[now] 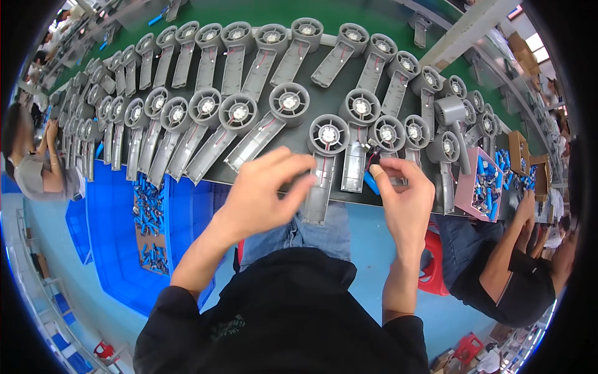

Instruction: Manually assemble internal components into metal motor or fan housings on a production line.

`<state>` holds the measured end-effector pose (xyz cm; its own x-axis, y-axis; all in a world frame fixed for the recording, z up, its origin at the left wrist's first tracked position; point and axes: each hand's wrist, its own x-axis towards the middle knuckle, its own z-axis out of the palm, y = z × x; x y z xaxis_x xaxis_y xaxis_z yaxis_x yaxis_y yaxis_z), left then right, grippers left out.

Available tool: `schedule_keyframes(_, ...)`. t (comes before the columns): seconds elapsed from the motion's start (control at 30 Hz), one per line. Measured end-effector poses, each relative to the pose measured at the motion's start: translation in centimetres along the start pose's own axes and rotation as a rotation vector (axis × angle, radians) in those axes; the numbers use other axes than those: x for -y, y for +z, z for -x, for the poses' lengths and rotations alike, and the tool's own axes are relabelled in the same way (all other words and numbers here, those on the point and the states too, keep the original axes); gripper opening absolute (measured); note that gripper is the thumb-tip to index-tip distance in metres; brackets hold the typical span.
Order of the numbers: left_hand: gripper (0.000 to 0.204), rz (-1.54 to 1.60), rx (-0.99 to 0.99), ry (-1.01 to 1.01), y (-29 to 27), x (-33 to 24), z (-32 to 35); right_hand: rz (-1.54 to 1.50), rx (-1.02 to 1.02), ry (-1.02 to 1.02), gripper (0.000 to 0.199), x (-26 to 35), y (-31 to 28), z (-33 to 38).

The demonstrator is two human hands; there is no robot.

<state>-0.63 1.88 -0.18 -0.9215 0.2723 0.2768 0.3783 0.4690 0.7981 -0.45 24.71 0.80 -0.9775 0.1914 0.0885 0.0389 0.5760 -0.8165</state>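
Note:
A grey handheld fan housing [329,134] with an open handle channel lies in front of me at the table's near edge. Over the left side of its handle hovers my left hand [265,190], slightly blurred, thumb and forefinger apart with nothing seen between them. My right hand [406,190] pinches a small dark part with wires [372,156]. A blue cylindrical battery [371,182] hangs below its thumb, apparently joined to that part. Beside the right fingers lies another housing [362,107], its handle channel facing up. My fingers hide part of the wired piece.
Rows of similar grey housings [237,38] cover the dark table. A pink box [468,181] of blue batteries stands at right, near a seated co-worker [504,268]. Blue bins [118,249] with more batteries stand below the table at left. Another person [40,168] sits far left.

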Motion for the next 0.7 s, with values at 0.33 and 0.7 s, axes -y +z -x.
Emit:
schedule_keyframes(0.33, 0.016, -0.433, 0.059, 0.198, 2.3, 1.1, 0.6, -0.083, 0.085, -0.370, 0.018, 0.8, 2.2, 1.2)
schedule_keyframes(0.7, 0.015, 0.311, -0.199, -0.102, 2.6, 1.3, 0.8, -0.238, 0.155, -0.380, 0.016, 0.5, 6.5, 0.7)
